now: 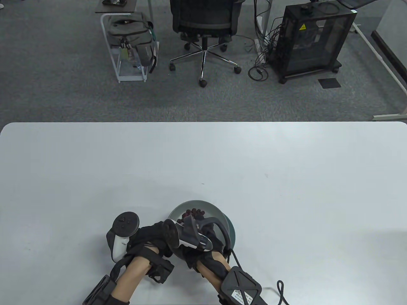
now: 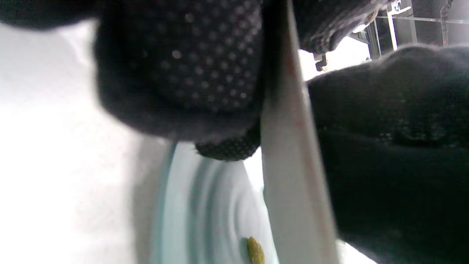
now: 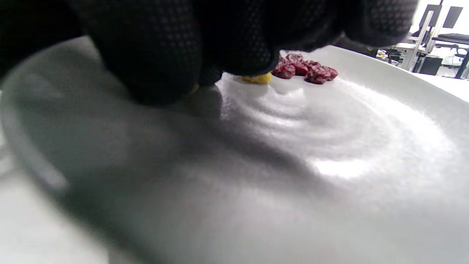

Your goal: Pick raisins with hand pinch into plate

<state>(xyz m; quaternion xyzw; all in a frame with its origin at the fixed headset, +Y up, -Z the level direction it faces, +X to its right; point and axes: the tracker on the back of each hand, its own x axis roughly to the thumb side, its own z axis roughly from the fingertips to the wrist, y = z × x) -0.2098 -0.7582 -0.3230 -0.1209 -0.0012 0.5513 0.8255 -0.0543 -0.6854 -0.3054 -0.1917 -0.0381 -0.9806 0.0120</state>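
A grey plate [image 1: 203, 208] sits near the table's front edge with several dark red dried pieces [image 1: 192, 212] in it. They also show in the right wrist view [image 3: 304, 69], beside a yellow raisin [image 3: 256, 78]. My right hand [image 1: 190, 233] is over the plate. Its fingertips [image 3: 172, 73] are pressed together, low on the plate floor [image 3: 329, 146], with a sliver of yellow between them. My left hand [image 1: 149, 238] pinches the plate's left rim [image 2: 289, 165] between a finger [image 2: 183, 73] and the thumb [image 2: 384, 128]. Another yellow raisin [image 2: 255, 251] lies there.
A teal plate edge [image 1: 231, 233] shows under the grey plate on its right side. The white table [image 1: 203, 159] stretches away behind the plate. A black cable [image 1: 279, 289] trails from the right wrist. An office chair [image 1: 203, 28] stands beyond the table.
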